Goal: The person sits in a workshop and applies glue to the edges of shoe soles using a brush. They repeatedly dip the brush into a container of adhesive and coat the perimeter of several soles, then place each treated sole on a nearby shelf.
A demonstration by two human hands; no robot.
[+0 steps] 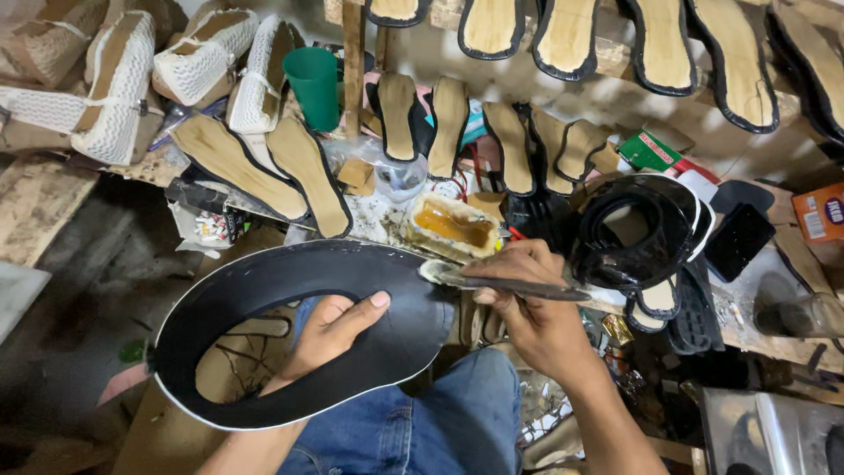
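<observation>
My left hand [330,330] holds up a black curved shoe upper piece [264,286] with a white edge, thumb pressed on its inner face. My right hand [527,299] grips a glue brush [492,280]; its wet bristle tip touches the right end of the black piece. Just behind the brush stands an open tub of amber glue [450,227]. My lap in blue jeans [440,413] lies below both hands.
Tan insoles [264,171] and black-rimmed soles [668,44] lie along the bench and rack behind. White mesh shoes [123,79] sit at far left, with a green cup [315,84]. A stack of glossy black uppers [637,233] stands to the right. A phone [740,239] lies nearby.
</observation>
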